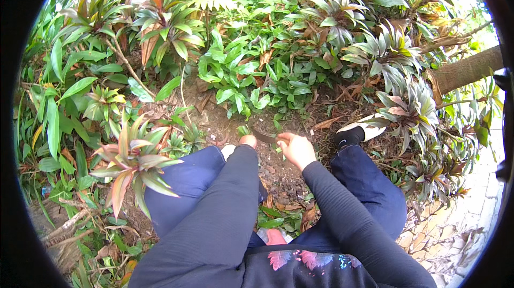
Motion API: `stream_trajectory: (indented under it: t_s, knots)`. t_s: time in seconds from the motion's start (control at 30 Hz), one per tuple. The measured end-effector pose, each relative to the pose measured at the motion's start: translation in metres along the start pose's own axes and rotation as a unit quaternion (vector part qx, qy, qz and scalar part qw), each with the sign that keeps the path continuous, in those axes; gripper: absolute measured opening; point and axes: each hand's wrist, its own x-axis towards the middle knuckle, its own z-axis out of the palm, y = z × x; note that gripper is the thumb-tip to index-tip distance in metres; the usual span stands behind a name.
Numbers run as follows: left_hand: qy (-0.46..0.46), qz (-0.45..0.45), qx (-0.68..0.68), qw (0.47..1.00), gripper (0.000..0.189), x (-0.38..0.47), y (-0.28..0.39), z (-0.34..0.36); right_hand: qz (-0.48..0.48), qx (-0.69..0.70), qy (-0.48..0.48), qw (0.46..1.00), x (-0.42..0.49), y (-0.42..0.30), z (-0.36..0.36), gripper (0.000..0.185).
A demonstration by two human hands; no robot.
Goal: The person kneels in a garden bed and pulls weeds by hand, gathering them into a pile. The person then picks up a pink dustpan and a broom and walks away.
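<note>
My right hand (296, 150) is closed around the near end of a dark, narrow curved blade (264, 137), which looks like a sickle or knife; its handle is hidden in the fist. The blade points left, low over the brown soil (281, 175). My left hand (248, 141) is mostly hidden by its dark sleeve. A small green leaf or plant tip (243, 130) shows right at its fingers, and whether they grip it is unclear. Between the two hands the blade's tip lies close to that green piece.
Leafy green plants (241, 75) grow ahead. A reddish cordyline-like plant (134, 159) stands beside my left knee, and variegated ones (413, 107) rise on the right. A tree trunk (468, 69) leans in from the right. Paving (449, 236) lies lower right. My white shoe (374, 127) rests on the soil.
</note>
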Motion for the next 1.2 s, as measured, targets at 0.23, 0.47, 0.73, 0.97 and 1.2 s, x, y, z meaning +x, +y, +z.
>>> stream_trajectory:
  t_s: [0.23,0.47,0.73,0.97,1.2]
  knots:
    - [-0.027,-0.216,-0.45,0.866,0.023,-0.011,-0.017,-0.02,0.002,0.098,-0.02,0.995,-0.017,-0.024,-0.104,0.036]
    - [-0.002,-0.151,-0.528,0.836,0.028,0.001,-0.035,-0.028,-0.014,0.051,-0.025,0.998,0.022,-0.022,0.011,0.033]
    - [0.108,-0.058,-0.25,0.96,0.03,-0.003,-0.047,-0.048,-0.061,0.054,-0.029,0.996,0.008,-0.03,-0.071,0.036]
    - [-0.393,0.256,0.612,0.637,0.053,-0.205,0.056,0.047,0.033,-0.141,-0.058,0.988,-0.013,-0.01,-0.06,0.035]
    - [-0.261,0.333,0.539,0.728,0.059,-0.205,0.095,0.064,-0.058,-0.024,0.042,0.997,-0.011,-0.011,-0.108,0.036]
